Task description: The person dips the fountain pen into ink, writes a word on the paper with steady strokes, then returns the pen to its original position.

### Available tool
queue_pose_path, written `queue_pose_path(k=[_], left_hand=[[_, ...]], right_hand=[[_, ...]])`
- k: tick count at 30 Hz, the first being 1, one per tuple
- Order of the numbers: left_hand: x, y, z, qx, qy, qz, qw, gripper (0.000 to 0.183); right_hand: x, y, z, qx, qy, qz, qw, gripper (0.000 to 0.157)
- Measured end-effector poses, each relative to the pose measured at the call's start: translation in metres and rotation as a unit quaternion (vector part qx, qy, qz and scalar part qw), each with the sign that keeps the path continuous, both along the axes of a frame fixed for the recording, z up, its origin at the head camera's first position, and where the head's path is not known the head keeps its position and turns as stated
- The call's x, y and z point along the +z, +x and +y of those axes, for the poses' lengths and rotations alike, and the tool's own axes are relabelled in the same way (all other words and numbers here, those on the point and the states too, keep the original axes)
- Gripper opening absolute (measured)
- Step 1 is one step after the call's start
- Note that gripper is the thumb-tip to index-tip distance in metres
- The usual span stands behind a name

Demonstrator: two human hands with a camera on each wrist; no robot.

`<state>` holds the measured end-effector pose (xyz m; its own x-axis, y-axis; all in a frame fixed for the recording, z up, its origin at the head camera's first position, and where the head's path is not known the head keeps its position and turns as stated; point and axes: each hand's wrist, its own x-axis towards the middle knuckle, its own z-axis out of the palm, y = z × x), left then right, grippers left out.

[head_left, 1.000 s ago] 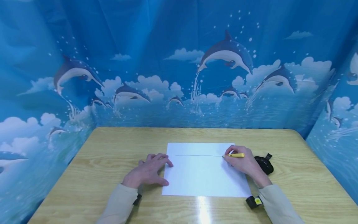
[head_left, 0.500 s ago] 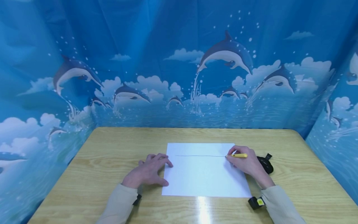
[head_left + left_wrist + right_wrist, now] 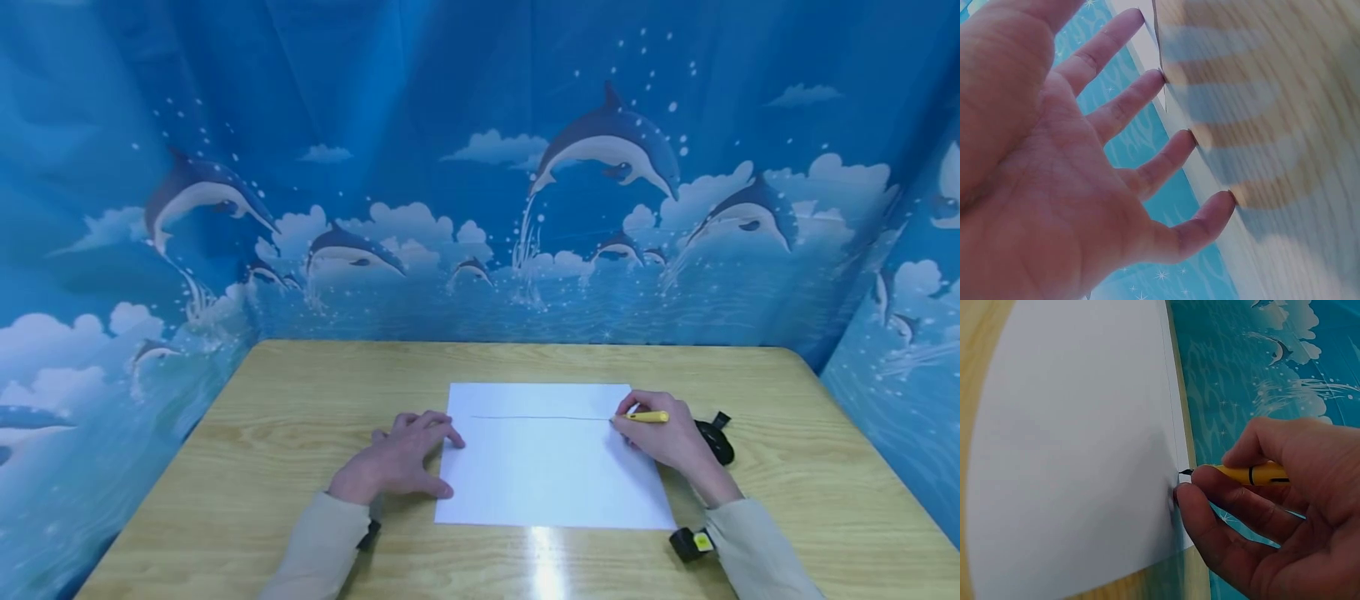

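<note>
A white sheet of paper (image 3: pixel 547 475) lies on the wooden table, with a thin, nearly straight dark line (image 3: pixel 540 417) running across its upper part. My right hand (image 3: pixel 663 429) pinches a yellow fountain pen (image 3: pixel 1269 474) between thumb and fingers. Its dark nib (image 3: pixel 1185 472) meets the paper at the line's right end, near the sheet's right edge. On the other side, my left hand (image 3: pixel 401 458) spreads its fingers at the sheet's left edge. The thumb and index finger rest on the paper, while the other fingertips (image 3: pixel 1219 203) press on the table.
Behind my right wrist lies a black object (image 3: pixel 722 442) with a short tab, partly hidden by the arm. A blue curtain (image 3: pixel 465 167) printed with dolphins stands along the far edge of the table (image 3: pixel 337 375).
My right hand has moved a little to the right with the fountain pen, and the line has grown longer that way. The left hand and paper have stayed put.
</note>
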<state>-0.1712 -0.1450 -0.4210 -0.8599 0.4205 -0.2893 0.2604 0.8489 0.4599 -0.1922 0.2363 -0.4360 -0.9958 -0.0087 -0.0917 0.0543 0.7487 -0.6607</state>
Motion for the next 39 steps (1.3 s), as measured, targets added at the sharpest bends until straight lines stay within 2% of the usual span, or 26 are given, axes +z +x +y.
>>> queue_pose_path(k=[6, 12, 16, 22, 27, 39], left_hand=[[0.001, -0.001, 0.0, 0.001, -0.002, 0.004, 1.0, 0.056], [-0.001, -0.002, 0.0, 0.004, -0.014, 0.01, 0.9998, 0.055], [-0.001, -0.003, 0.001, 0.005, -0.013, 0.01, 0.9998, 0.054], [-0.002, -0.003, 0.002, 0.005, -0.011, 0.009, 0.9999, 0.054], [-0.003, -0.003, 0.002, 0.004, -0.013, 0.01, 0.9999, 0.055], [-0.003, -0.004, 0.001, -0.001, -0.015, 0.013, 0.9998, 0.055]], right_hand=[[0.002, -0.001, 0.001, -0.004, -0.01, 0.007, 1.0, 0.016], [0.009, -0.007, -0.004, 0.0, -0.03, 0.043, 0.999, 0.014], [0.007, -0.013, -0.013, 0.023, -0.066, 0.057, 0.996, 0.012], [-0.004, -0.021, -0.029, 0.074, -0.106, 0.065, 0.99, 0.01], [-0.01, -0.029, -0.042, 0.098, -0.131, 0.069, 0.984, 0.009], [-0.017, -0.049, -0.058, 0.069, -0.114, 0.033, 0.991, 0.01]])
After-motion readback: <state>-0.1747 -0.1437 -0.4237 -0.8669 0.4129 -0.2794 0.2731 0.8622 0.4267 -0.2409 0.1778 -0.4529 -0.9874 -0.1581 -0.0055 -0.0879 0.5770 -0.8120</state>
